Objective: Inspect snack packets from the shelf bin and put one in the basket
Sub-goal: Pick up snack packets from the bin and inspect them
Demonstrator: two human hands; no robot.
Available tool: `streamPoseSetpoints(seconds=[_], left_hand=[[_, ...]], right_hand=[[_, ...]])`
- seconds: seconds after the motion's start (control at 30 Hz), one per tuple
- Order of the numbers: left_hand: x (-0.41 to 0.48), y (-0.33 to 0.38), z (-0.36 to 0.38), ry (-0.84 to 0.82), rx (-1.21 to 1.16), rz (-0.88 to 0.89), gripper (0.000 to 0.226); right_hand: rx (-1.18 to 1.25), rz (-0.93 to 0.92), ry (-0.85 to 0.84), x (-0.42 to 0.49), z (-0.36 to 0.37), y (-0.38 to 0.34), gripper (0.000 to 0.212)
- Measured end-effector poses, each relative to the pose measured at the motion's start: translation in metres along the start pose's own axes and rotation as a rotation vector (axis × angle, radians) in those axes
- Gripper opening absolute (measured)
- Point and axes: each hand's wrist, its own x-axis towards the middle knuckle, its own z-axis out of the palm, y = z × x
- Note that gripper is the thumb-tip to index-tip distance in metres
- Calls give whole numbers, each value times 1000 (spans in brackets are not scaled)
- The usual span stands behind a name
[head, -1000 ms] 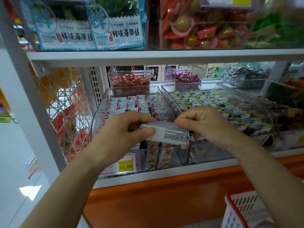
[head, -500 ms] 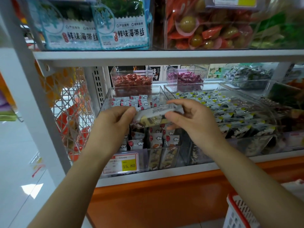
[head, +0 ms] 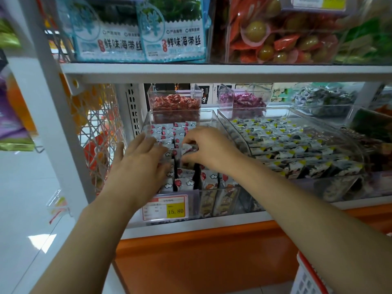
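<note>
A white shop shelf (head: 212, 72) carries a clear bin (head: 182, 111) of packets (head: 167, 132), with a red-rimmed basket (head: 305, 274) low at the right. The left hand (head: 137, 166) lies flat on the packets, fingers straight. Just beside it, the right hand (head: 210, 147) pinches one snack packet (head: 187, 148) over the bin.

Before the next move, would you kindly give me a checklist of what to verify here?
1. Right hand pinches one snack packet: ok.
2. Left hand free, fingers straight over the other packets: ok.
3. Pinched packet lifted clear of the shelf bin: not ok, it is low among the others.
4. Packet's print readable for inspection: cannot tell, blurred.
5. Basket in view at lower right: ok.
6. Room in the basket: cannot tell, only a corner shows.
</note>
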Motion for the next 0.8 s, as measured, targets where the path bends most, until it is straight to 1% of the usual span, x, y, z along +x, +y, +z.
streamPoseSetpoints(seconds=[0.07, 0.13, 0.2, 0.3, 0.43, 0.53, 0.63, 0.7, 0.8], left_hand=[[0, -3, 2, -39, -6, -4, 47], [-1, -5, 2, -64, -29, -15, 48], [-1, -6, 2, -66, -46, -17, 48], [-1, -7, 0, -59, -77, -23, 47], [0, -6, -2, -51, -112, -32, 48], [0, -6, -4, -54, -113, -38, 49], [1, -7, -5, -48, -115, -42, 50], [2, -7, -6, -38, -119, -38, 50], [1, -6, -7, -19, -127, -28, 49]], right_hand=[[6, -24, -61, 3, 5, -1, 27], [-68, -54, -173, 5, 10, -2, 21], [-116, -63, -288, 8, 11, -1, 26], [-73, -37, -334, 11, 5, 1, 35], [38, 8, -271, 11, 1, 4, 40], [86, 29, -204, 14, 0, 8, 36], [120, 50, -80, 22, 1, 11, 28], [95, 52, -14, 29, 3, 12, 24], [-5, 26, -36, 41, 7, 11, 17]])
